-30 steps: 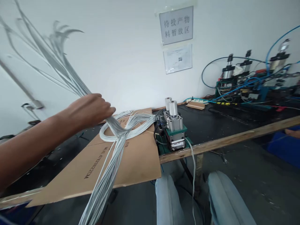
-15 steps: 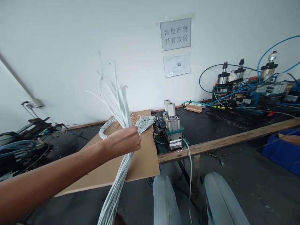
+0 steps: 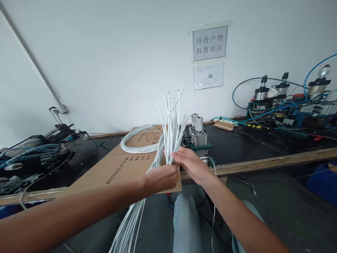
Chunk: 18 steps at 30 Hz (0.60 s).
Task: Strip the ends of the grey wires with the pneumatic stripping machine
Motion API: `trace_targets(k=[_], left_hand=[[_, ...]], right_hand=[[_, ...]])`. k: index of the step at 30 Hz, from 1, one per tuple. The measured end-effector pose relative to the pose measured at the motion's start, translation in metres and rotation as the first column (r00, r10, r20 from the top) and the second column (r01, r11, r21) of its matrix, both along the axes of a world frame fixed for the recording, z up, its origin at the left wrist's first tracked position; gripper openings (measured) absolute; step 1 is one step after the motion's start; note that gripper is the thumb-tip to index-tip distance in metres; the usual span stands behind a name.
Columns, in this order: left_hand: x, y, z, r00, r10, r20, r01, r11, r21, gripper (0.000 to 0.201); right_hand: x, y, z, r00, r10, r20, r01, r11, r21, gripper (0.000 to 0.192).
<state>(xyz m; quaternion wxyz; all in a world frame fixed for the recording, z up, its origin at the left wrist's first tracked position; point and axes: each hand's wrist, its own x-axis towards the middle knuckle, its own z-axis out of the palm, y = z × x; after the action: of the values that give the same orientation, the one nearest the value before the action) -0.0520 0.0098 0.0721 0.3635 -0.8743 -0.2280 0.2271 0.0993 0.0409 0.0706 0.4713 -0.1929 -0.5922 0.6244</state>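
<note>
Nearest, a trouser leg (image 3: pixel 186 225) shows at 6 o'clock. Loose strands (image 3: pixel 129 228) hang toward 7 o'clock below the left forearm, which hides where they lead. Above, the left hand (image 3: pixel 163 176) is a fist closed round the wires (image 3: pixel 171 131); the right hand (image 3: pixel 191 162) wraps them just above, thumb in front. The wires rise straight out of this grip, long axis near upright, cut tips fanning between 11 and 1 o'clock. Beyond lies the cardboard (image 3: pixel 126 172) on the bench (image 3: pixel 229 144), bearing a flat coil (image 3: pixel 140 150) at 10 o'clock from the grip. A press (image 3: pixel 199 138) stands near, at 1 o'clock. Farther off, machines (image 3: pixel 284 102) crowd 2 o'clock; a sign (image 3: pixel 210 43) hangs on the wall (image 3: pixel 118 63) toward 1 o'clock.
</note>
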Motion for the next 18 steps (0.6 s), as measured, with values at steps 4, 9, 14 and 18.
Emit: trace_targets(k=[4,9,14,18], left_hand=[[0.000,-0.006,-0.010,0.999,-0.008,0.049,0.004,0.997,0.073,0.029],[-0.029,-0.041,-0.017,0.948,-0.219,0.233,0.187,0.970,0.154,0.032],[-0.078,-0.099,-0.091,0.427,0.100,0.898,-0.512,0.846,0.149,0.050],[-0.084,-0.112,-0.153,-0.339,0.427,0.838,-0.628,0.560,-0.540,0.055]], right_hand=[[-0.033,0.003,0.023,0.970,0.148,-0.191,-0.155,0.988,-0.026,0.017],[-0.025,-0.010,0.026,0.948,0.125,-0.294,-0.139,0.990,-0.028,0.038],[-0.014,-0.015,0.010,0.945,0.101,-0.310,-0.086,0.994,0.063,0.050],[-0.015,-0.023,0.007,0.946,0.125,-0.298,-0.100,0.990,0.099,0.053]])
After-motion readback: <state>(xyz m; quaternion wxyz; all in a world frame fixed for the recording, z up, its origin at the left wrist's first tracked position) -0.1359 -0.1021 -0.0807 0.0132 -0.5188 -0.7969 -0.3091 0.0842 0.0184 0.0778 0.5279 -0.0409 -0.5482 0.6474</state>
